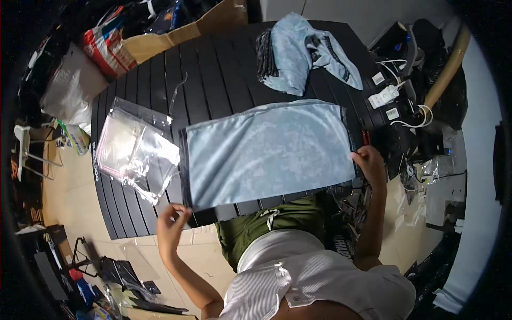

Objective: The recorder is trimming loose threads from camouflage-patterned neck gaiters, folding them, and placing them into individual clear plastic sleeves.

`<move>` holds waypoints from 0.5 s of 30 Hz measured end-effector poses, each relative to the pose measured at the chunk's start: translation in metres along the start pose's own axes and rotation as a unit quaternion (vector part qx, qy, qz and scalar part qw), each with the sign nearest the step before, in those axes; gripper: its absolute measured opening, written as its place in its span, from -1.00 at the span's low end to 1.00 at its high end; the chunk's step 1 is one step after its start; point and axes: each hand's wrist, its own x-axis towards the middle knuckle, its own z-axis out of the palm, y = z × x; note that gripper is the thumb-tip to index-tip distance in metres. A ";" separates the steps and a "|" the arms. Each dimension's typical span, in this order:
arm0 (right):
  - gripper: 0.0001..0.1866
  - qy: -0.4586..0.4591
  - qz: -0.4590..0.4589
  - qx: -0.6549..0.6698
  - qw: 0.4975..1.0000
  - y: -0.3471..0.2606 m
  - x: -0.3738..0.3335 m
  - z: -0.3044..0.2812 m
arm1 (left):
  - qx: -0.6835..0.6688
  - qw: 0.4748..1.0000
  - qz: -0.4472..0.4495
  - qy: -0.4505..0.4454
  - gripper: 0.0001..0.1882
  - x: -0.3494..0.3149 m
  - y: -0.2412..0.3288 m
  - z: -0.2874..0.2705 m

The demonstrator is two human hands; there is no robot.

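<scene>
Worktop (224, 74): black, slatted, carries all the pieces I'm dealing with.
Pale blue cloth (272, 154): on the worktop right in front of me, long way left to right, by the near edge. Dark trim down the left side, thinner dark edge on the right.
Cloth, done: laid out broad and mostly flat, outline close to a rectangle, long sides roughly straight.
Cloth, left: slanting ripples on the left half not smoothed out; far edge bows a bit. I'd call it an early stage, laid out but not finished. Single or doubled layer, can't tell.
Blue heap (290, 53): far side of the worktop, well apart from the cloth. Bunched, one end trailing right, dark layers at its left. Not dealt with; piece count unclear.
Clear bags (141, 144): left of the cloth, lying flat, glossy, overlapping. No blue cloth visible in them, so nothing done there as far as I can see.
Left fingers (182, 208): thumb and forefinger tips together on the cloth's near left corner, at the dark trim.
Right fingers (358, 155): tips pinched on the right edge, about mid-height.
Red stick-like item (366, 137): just beyond my right fingers, unused.
</scene>
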 end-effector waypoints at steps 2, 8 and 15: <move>-0.64 -0.014 0.078 -0.018 0.997 0.003 0.000 -0.005 | 0.032 0.992 -0.084 -0.092 -0.90 -0.017 0.000 0.005; -0.56 0.117 0.096 -0.209 0.966 0.017 0.022 0.025 | 0.030 0.988 -0.153 -0.013 -0.61 -0.022 -0.012 0.024; -0.71 0.072 0.158 0.017 0.985 0.047 0.030 0.015 | -0.007 0.984 -0.111 0.136 -0.61 0.024 0.006 0.045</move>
